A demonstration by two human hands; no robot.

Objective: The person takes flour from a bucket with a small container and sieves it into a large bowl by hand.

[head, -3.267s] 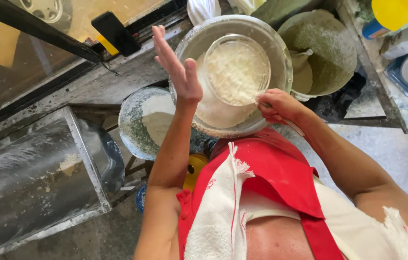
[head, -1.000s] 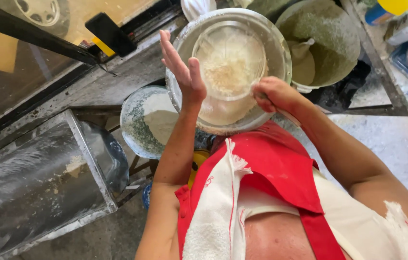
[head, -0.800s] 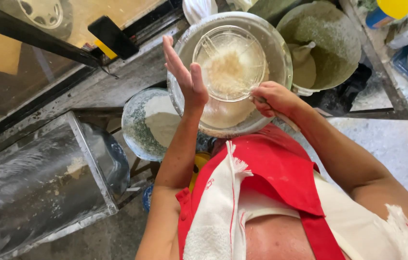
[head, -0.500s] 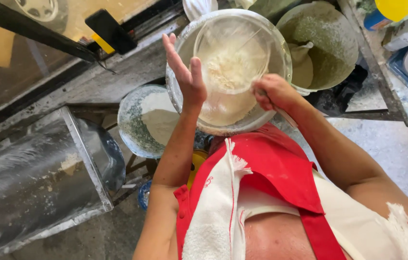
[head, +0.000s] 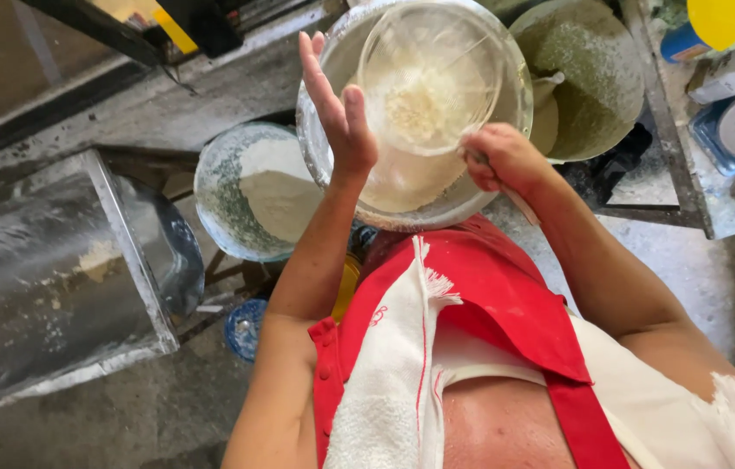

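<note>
Fine mesh sieve (head: 430, 78), round, is held over the big basin (head: 332, 61), above its middle; 1 clump of pale coarse meal (head: 419, 102) is seen in the mesh. The handle is gripped by the right hand (head: 506, 158), fingers curled tight round it at the sieve's near-right edge. The left hand (head: 337, 108) is raised flat and upright just beside the sieve's left rim, fingers straight and close together, nothing held; contact with the rim cannot be told. Pale flour is spread in the basin bottom under the sieve. A second bowl (head: 220, 200), holding a heap of white flour with greenish dust on its wall, is set lower left, near the basin. A greenish tub (head: 593, 87) is placed to the right, behind the basin. A metal chute (head: 46, 278), dusted with flour, is located far left. A red apron (head: 489, 304) and a white towel (head: 385, 382) are worn at the chest.
</note>
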